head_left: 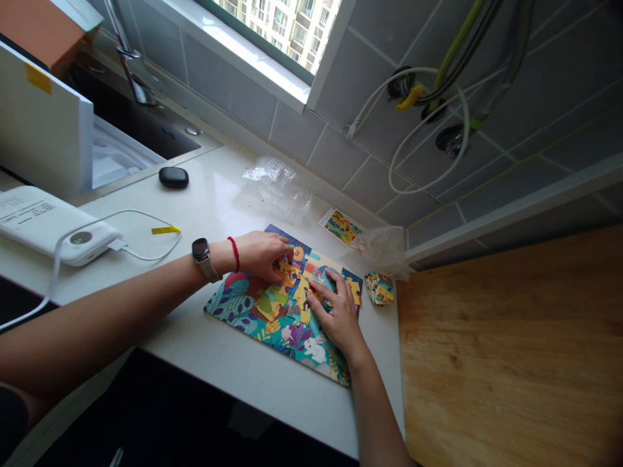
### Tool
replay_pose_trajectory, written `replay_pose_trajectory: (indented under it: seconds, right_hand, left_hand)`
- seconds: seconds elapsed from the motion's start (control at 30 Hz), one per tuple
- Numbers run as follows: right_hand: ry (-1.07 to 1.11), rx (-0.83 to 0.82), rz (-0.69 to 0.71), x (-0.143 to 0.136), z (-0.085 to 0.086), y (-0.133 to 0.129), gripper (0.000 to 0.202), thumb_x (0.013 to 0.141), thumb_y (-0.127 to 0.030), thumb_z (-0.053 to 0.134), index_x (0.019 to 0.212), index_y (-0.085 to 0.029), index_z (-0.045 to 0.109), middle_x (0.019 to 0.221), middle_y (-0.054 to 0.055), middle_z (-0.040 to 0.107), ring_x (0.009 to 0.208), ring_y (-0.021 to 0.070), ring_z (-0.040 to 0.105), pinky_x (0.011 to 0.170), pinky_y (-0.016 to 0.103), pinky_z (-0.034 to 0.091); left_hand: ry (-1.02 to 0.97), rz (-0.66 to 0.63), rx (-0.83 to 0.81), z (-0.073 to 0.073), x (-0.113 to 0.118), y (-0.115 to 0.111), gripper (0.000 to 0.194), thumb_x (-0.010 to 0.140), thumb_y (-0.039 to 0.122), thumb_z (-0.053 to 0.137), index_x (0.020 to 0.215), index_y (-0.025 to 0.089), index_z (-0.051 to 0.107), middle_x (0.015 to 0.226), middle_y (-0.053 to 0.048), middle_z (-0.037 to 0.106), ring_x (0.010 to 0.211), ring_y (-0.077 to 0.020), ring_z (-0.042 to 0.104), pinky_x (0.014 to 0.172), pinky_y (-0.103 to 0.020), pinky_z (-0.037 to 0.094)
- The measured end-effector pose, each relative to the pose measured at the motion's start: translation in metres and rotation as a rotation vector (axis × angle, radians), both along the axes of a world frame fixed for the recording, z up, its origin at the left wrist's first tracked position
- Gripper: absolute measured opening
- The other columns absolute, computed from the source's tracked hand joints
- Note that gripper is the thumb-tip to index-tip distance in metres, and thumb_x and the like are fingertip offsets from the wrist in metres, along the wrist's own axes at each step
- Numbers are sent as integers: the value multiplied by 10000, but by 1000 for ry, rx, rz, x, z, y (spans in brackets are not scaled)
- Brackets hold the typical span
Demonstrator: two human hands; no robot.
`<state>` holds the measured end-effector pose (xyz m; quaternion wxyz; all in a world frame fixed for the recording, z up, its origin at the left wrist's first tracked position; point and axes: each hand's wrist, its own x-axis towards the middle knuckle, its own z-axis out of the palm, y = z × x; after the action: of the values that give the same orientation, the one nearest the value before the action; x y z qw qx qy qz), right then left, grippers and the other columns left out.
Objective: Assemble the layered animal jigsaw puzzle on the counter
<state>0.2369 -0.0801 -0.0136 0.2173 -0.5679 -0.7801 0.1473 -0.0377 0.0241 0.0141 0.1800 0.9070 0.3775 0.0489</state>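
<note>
A colourful jigsaw puzzle board (238,308) lies on the white counter, with a white rabbit, leaves and animals pictured on it. My left hand (265,255), with a watch and a red cord at the wrist, bends its fingers down onto an orange puzzle piece (288,275) at the board's upper middle. Its fingertips are partly hidden. Fingers spread, my right hand (339,314) rests on the right part of the picture, touching joined pieces. A yellow-green piece (271,303) lies slightly askew between the hands. Beside the board's right corner is a small pile of loose pieces (379,288).
Crumpled clear plastic (277,185) and a small picture card (339,226) lie behind the board. On the left are a black case (174,177), a white power bank (58,224) with a cable, and the sink (180,139). A wooden board (506,344) adjoins the counter's right edge.
</note>
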Motion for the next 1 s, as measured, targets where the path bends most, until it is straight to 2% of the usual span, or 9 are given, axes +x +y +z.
replay_pose_trajectory:
  seconds: [0.1,0.23,0.43,0.73,1.0]
  right_hand:
    - [-27,-9,8,0,0,0,343,1001,-445,686,1331,-396,769,1558,69,557,1421,337,532,1209,564,447]
    - [-32,-19,15,1,0,0,348,1009,-446,676,1340,-387,765,1574,71,547,1437,335,518,1222,565,433]
    - [-28,-17,20,0,1,0,350,1013,-459,662,1338,-378,767,1562,74,554,1438,330,518,1228,562,428]
    - [-17,-16,30,0,2,0,354,1014,-452,657,1344,-379,762,1553,74,562,1433,325,520,1221,566,434]
    - [-17,-32,34,0,2,0,363,1019,-443,651,1364,-385,748,1567,73,544,1451,320,498,1236,569,412]
  left_hand:
    - [-42,-22,28,-5,-1,1,504,733,517,879,1110,207,754,1013,-69,713,839,-230,674,679,-302,466]
    - [-125,-65,108,-13,1,1,565,737,580,888,1149,214,764,1089,-88,677,920,-246,659,781,-323,492]
    - [-199,-79,54,-23,6,2,473,758,503,912,1113,221,775,1131,-87,661,991,-257,644,879,-342,485]
    - [-269,-92,30,-21,7,1,502,747,410,924,1148,196,710,1109,-82,670,980,-253,630,859,-340,470]
    - [-283,-106,85,-24,12,0,439,845,453,850,1193,201,759,1099,-101,705,991,-275,666,887,-376,503]
